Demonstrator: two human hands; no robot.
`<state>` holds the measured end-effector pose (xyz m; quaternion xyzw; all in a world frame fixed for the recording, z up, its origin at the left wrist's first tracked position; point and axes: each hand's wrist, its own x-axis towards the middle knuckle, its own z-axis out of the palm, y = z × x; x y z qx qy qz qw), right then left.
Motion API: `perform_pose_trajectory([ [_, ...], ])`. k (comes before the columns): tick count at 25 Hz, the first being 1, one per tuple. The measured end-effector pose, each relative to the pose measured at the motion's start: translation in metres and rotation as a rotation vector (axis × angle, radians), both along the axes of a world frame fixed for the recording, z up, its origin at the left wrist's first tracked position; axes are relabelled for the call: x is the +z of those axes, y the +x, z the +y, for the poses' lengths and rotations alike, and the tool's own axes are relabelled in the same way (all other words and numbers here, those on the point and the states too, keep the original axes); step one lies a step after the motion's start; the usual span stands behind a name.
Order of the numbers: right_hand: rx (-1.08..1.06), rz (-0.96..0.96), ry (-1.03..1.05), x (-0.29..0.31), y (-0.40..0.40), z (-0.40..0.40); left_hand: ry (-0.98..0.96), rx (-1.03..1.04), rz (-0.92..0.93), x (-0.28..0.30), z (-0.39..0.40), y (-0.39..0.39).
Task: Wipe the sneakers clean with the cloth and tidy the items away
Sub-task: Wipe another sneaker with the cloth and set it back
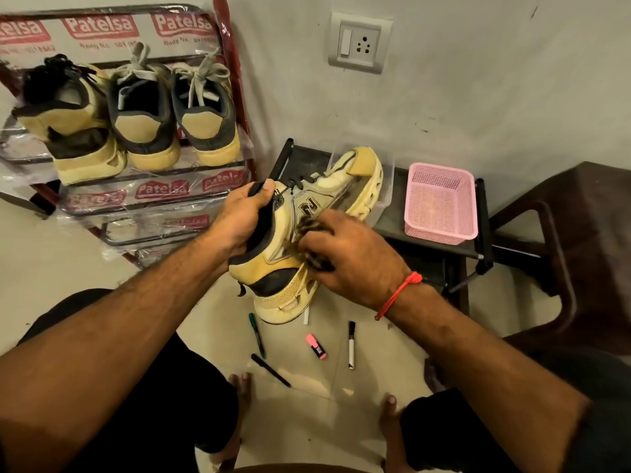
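A yellow sneaker (327,199) with black laces and a black collar is held up in front of me, toe pointing away. My left hand (239,213) grips it by the tongue and collar. My right hand (348,257) presses a dark patterned cloth (309,228) against the sneaker's side; most of the cloth is hidden under the fingers. Three more sneakers (136,114) stand heel-out on a shoe rack (235,97) at the left.
A pink mesh basket (440,203) sits on a low black stand (409,230) by the wall. Several markers, among them a white one (351,344), and a pink highlighter (316,346) lie on the floor below the sneaker. A brown plastic chair (580,250) is at the right.
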<state>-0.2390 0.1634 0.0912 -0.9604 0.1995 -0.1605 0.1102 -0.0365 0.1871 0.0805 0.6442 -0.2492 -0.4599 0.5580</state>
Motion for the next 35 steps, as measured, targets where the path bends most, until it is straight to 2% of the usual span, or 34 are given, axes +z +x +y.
perform_pose_trajectory([
  [2,-0.021,-0.062,0.103,0.004,0.001,-0.003,-0.004,-0.041,-0.067,-0.002,0.001,0.002],
  [4,-0.186,-0.283,0.263,0.017,-0.006,-0.021,-0.004,-0.075,-0.096,-0.001,0.003,0.001],
  [6,-0.334,-0.454,0.332,0.030,-0.018,-0.038,-0.015,-0.096,-0.085,0.000,0.003,-0.002],
  [7,-0.372,-0.451,0.264,0.032,-0.023,-0.043,-0.018,-0.110,-0.082,0.001,0.003,-0.005],
  [8,-0.374,-0.398,0.110,0.030,-0.025,-0.046,-0.015,-0.119,-0.086,0.001,0.002,-0.006],
  [10,-0.266,-0.258,-0.237,0.019,-0.024,-0.048,0.000,-0.119,-0.098,0.000,0.001,-0.008],
  [11,-0.197,-0.191,-0.315,0.012,-0.020,-0.046,0.003,-0.111,-0.097,0.000,0.001,-0.008],
  [14,-0.010,-0.050,-0.215,-0.005,-0.003,-0.030,0.006,-0.056,-0.061,0.000,0.002,-0.006],
  [17,0.081,-0.035,-0.125,-0.013,0.003,-0.014,-0.010,-0.006,0.008,-0.001,0.002,0.001],
  [20,-0.053,-0.126,0.031,-0.013,0.002,-0.017,-0.014,0.019,0.081,0.001,0.002,0.006],
  [23,-0.263,-0.099,0.098,-0.011,0.000,-0.022,-0.019,0.001,0.064,0.003,0.003,0.004],
  [28,-0.226,-0.033,0.186,-0.007,-0.006,-0.021,0.022,0.026,0.009,0.003,0.005,0.003],
  [30,-0.093,-0.017,0.138,-0.005,-0.008,-0.018,0.015,0.072,0.025,0.005,0.004,0.005],
  [33,0.121,0.061,-0.075,-0.006,-0.009,-0.011,0.021,0.092,0.001,0.005,0.001,0.009],
  [35,0.018,0.003,-0.182,0.002,-0.017,-0.031,0.028,0.043,0.001,0.004,0.000,0.011],
])
